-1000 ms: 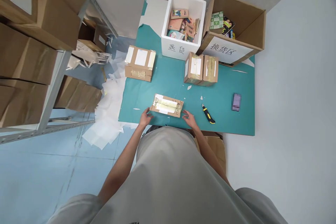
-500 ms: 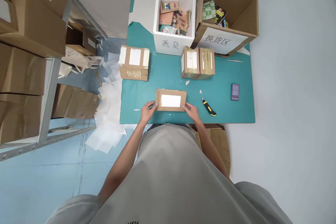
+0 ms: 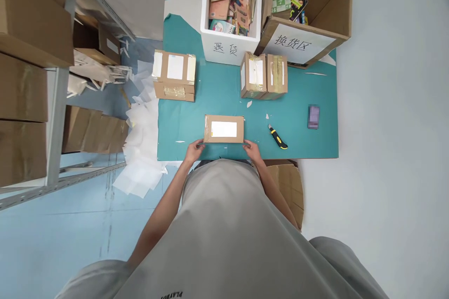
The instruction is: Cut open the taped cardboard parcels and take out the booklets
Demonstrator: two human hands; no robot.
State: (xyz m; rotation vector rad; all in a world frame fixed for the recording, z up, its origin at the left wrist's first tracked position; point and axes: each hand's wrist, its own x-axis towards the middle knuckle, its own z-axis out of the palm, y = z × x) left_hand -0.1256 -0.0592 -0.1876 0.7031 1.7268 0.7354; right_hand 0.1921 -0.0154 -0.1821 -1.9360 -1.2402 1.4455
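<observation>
A small brown carton (image 3: 223, 139) with a white label lies flat on the teal tabletop (image 3: 224, 88), close to its front edge. My left hand (image 3: 195, 151) is by the carton's lower left corner, fingers apart, with nothing held. At the lower right corner is my right hand (image 3: 252, 150), also open, its fingertips near the carton's edge. To the right, a black and yellow utility knife (image 3: 278, 138) rests on the table.
Taped cartons (image 3: 175, 74) stand at the left, and two more (image 3: 264, 76) behind. At the back are a white foam bin (image 3: 226, 51) and a large cardboard box (image 3: 298, 46), both holding books. A phone (image 3: 313, 117) lies right; shelving (image 3: 58, 126) is far left.
Both hands have let go of the small carton and drawn slightly down from its sides. The carton now lies flat on the table. The camera view has shifted a little.
</observation>
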